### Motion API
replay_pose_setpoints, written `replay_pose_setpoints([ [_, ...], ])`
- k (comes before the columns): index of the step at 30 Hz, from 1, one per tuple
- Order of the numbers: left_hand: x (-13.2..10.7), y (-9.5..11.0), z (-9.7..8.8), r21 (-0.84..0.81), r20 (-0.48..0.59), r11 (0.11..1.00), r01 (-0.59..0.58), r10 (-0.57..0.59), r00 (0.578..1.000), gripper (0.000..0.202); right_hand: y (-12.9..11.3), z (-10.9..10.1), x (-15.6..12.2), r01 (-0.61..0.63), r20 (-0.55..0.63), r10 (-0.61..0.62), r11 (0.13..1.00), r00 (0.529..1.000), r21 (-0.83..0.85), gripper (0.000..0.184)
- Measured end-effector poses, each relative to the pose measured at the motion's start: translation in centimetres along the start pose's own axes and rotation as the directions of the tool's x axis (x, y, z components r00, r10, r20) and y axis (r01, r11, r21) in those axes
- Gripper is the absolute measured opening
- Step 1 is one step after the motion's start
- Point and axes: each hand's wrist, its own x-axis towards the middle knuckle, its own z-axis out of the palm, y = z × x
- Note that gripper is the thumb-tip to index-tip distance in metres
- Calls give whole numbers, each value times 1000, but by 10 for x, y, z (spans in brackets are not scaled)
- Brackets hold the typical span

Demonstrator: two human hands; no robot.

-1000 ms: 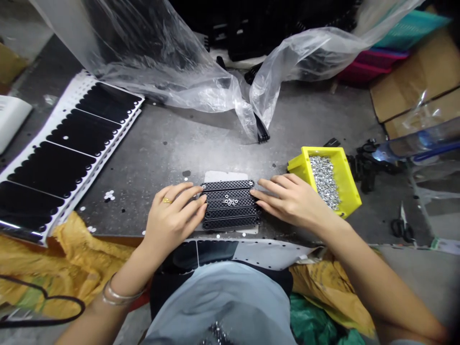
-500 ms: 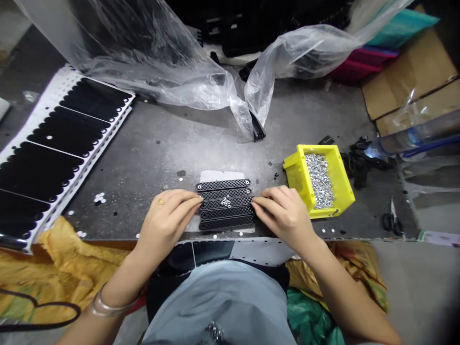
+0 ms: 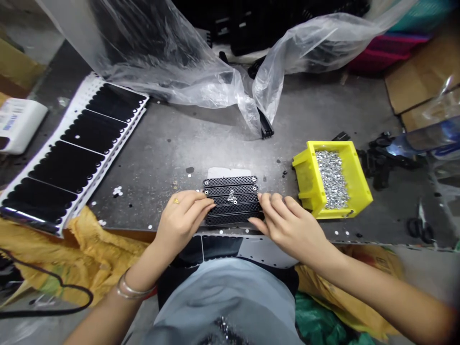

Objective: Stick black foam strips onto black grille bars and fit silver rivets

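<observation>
Several black lattice strips [image 3: 232, 190] lie side by side, crosswise in front of me, on a white sheet [image 3: 230, 172]. A small cluster of metal nuts [image 3: 233, 198] rests on the middle strips. Ring-like pieces sit in both end holes of the two farthest strips. My left hand [image 3: 182, 218] is at the left ends, thumb and forefinger pinched near the third strip; anything between the fingertips is too small to make out. At the right ends, my right hand [image 3: 287, 223] has its thumb apart from its fingers, fingertips touching or very near the strips, with nothing visible held.
A yellow bin [image 3: 359, 191] full of small metal pieces [image 3: 332, 179] stands to the right, with scissors [image 3: 420, 225] beyond. Printed black sheets [image 3: 68, 160] lie at left. Clear plastic film [image 3: 215, 88] hangs over the back. Small white discs [image 3: 117, 191] dot the table.
My left fingers have shifted from the second strip's end toward the third, and a ring now shows in the second strip's left hole. My right thumb has parted from the fingers.
</observation>
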Motion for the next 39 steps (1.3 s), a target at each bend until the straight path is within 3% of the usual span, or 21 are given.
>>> replay_pose_setpoints([
  [3, -8, 3, 1, 100, -49, 993, -67, 72, 996, 21, -7, -5, 6, -21, 78, 25, 999, 997, -45, 61],
  [7, -15, 5, -1, 158, -28, 978, -135, 141, 990, 30, -20, -8, 14, -15, 199, 22, 999, 980, -34, 61],
  [12, -17, 11, -2, 201, -20, 977, -78, 84, 996, 31, -30, -10, 19, 10, 304, 0, 999, 953, -33, 49],
  [15, -15, 13, -2, 198, -26, 978, -68, 74, 997, 27, -19, -11, 26, 24, 269, -31, 999, 963, 30, 56],
  [18, -12, 10, -3, 170, -26, 979, -116, 122, 992, 25, -4, -5, 37, -53, 140, 19, 970, 990, 239, 48],
  [21, -10, 7, -5, 190, -27, 975, -114, 121, 992, 25, -4, 8, 40, -79, 21, 80, 862, 997, 501, 32],
  [25, -12, 5, -9, 200, 8, 967, -157, 158, 987, 28, -23, 21, 19, -70, -35, 130, 721, 991, 689, 43],
  [29, -10, 10, -8, 202, 16, 974, -101, 100, 995, 29, -30, 20, -7, -154, -67, 319, 618, 945, 771, 40],
  [33, -6, 15, -6, 221, 22, 972, -83, 80, 997, 24, -22, 18, -12, -258, -38, 468, 551, 883, 794, 25],
  [39, -1, 12, -6, 241, 13, 962, -129, 129, 992, 19, -6, 21, -9, -380, 40, 567, 497, 823, 780, 15],
])
